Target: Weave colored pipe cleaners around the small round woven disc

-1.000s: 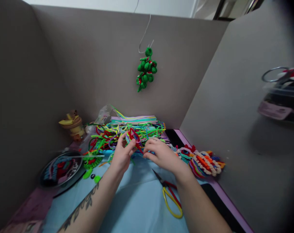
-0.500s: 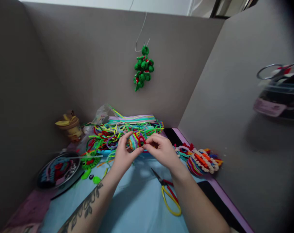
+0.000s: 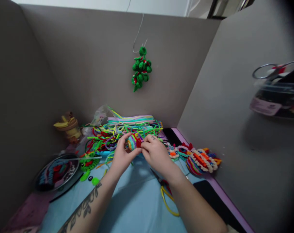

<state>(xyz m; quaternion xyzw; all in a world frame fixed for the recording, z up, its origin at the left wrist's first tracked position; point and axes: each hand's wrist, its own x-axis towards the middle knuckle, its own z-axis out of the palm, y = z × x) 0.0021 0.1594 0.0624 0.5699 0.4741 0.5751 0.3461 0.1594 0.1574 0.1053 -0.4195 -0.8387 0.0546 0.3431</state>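
A small rainbow-striped piece of fuzzy pipe cleaners (image 3: 131, 142) is gripped between the thumb and fingers of my left hand (image 3: 121, 154). Red pipe cleaner (image 3: 138, 142) stands out at its right side. There my right hand (image 3: 156, 153) is closed, its fingertips pinched at the red part; they hide exactly what they grip. Both hands are above the blue table cover (image 3: 137, 207), just in front of a tangle of coloured pipe cleaners (image 3: 100, 142). Under my right wrist lie scissors with yellow and red handles (image 3: 168, 204), partly covered by the forearm.
Finished-looking striped pipe-cleaner pieces (image 3: 201, 161) lie at the right. On the left stand a round dark tray (image 3: 37, 184) and a yellow-brown pot (image 3: 73, 131). A green pipe-cleaner ornament (image 3: 141, 69) hangs from a wire before the grey wall (image 3: 93, 64). A clear container (image 3: 270, 103) hangs right.
The red loop that stood up from the striped piece is now drawn down against it. My right hand has turned and moved slightly left, closer to my left hand.
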